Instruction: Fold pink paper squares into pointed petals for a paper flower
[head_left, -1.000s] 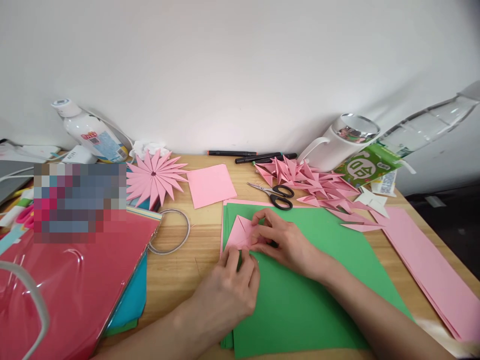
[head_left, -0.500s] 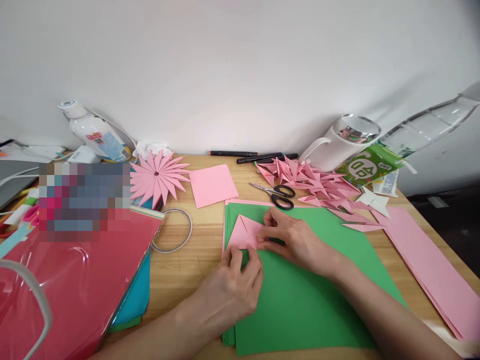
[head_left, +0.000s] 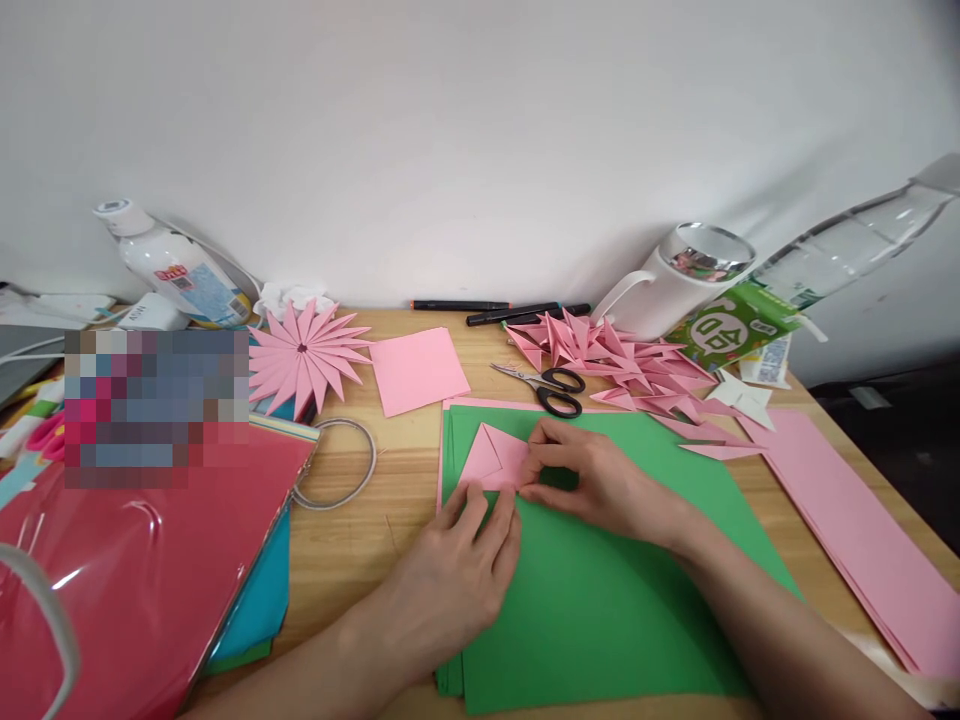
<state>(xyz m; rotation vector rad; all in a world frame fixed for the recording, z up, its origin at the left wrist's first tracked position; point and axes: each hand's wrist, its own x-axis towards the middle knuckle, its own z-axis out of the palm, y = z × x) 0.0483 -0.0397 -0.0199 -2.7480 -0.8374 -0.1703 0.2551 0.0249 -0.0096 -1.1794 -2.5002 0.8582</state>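
Note:
A small piece of folded pink paper [head_left: 486, 458] lies on a stack of green sheets [head_left: 630, 610], its left side creased over into a pointed flap. My left hand [head_left: 461, 565] comes from below, fingertips gripping the paper's lower edge. At the right edge, my right hand [head_left: 592, 470] pinches the paper between thumb and fingers. Fingers cover the paper's right corner and part of its bottom edge. Black-handled scissors [head_left: 556, 390] rest just beyond my right hand. A square of pink paper [head_left: 420, 370] lies farther back on the wooden table [head_left: 337, 560].
A pink paper pinwheel shape [head_left: 304, 350] and a tape roll [head_left: 367, 460] lie left. Folded pink pieces [head_left: 622, 365] are heaped before a white mug [head_left: 667, 285]. Pink strips [head_left: 862, 540] lie right, a plastic-wrapped red pack [head_left: 150, 570] left. Markers [head_left: 517, 314] line the wall.
The fingers of my left hand have straightened a little along the paper's lower edge. The right part of the paper now looks flatter and more exposed. The whole view has shifted slightly.

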